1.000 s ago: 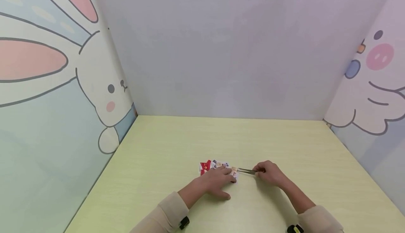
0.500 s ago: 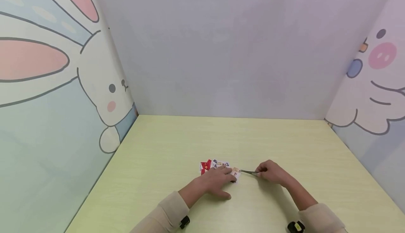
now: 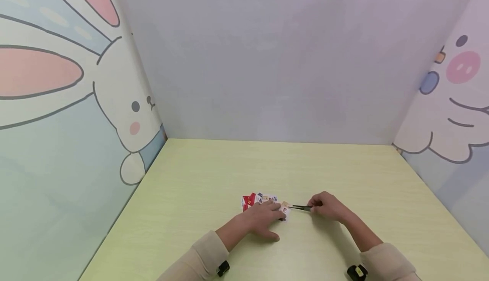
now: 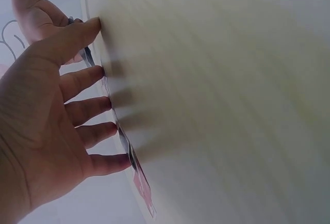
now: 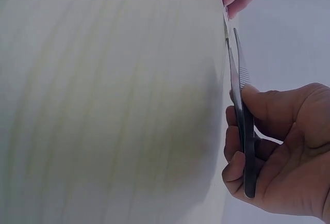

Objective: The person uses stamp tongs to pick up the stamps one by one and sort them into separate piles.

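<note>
The small white paper-like piece with tan and dark print (image 3: pixel 285 210) lies flat on the pale yellow wood-grain table (image 3: pixel 214 166), partly under the spread left hand (image 3: pixel 260 219), whose straight fingers rest on it with a loose, released grip. The right hand (image 3: pixel 327 206) has its grip around a pair of slim dark metal tweezers (image 5: pixel 249 154), their prongs apart at the piece's right edge; I cannot tell whether a prong touches it. The likeliest trouble is slipping: so thin an edge could escape the prongs, or crease or tear if they were pulled while the fingertips pressed down. Too light a press might let the piece skid instead, dragging the red-and-white printed paper-like pieces (image 3: pixel 247 201) at the left hand's far side along. That hand is also the chief obstacle, covering much of the print. Around the table stand a plain grey back panel (image 3: pixel 267 60), a left panel with a white cartoon rabbit (image 3: pixel 111 115) and a right panel with a pink-snouted cartoon animal (image 3: pixel 435 119), all well apart from the work.
</note>
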`<control>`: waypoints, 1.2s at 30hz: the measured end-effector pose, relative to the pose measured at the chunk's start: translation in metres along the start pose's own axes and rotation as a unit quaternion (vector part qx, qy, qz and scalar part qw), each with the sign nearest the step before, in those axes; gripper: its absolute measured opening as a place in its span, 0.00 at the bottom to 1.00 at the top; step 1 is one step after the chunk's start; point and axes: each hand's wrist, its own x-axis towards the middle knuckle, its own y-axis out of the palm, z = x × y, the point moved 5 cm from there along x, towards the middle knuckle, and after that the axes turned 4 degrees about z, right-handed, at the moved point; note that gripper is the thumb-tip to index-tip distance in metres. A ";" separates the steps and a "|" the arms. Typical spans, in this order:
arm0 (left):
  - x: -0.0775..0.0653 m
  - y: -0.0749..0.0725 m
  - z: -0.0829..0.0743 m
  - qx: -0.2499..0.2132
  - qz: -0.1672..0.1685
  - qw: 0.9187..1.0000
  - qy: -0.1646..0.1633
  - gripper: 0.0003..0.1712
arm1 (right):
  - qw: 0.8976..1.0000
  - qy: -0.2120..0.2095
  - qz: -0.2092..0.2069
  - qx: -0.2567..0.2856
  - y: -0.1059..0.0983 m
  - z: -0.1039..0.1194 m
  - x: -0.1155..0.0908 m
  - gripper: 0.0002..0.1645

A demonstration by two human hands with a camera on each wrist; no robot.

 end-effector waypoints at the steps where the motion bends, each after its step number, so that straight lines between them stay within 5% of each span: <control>1: 0.000 0.000 0.000 0.000 0.000 1.000 0.000 0.36 | 1.000 -0.004 0.001 -0.002 0.000 0.001 0.001 0.04; 15: 0.000 -0.001 -0.002 0.014 -0.008 1.000 0.004 0.36 | 0.999 -0.007 -0.021 -0.038 0.000 0.005 0.004 0.04; 36: -0.007 -0.009 -0.005 -0.005 -0.036 0.999 -0.004 0.34 | 0.998 0.008 -0.032 0.060 -0.008 -0.003 -0.014 0.04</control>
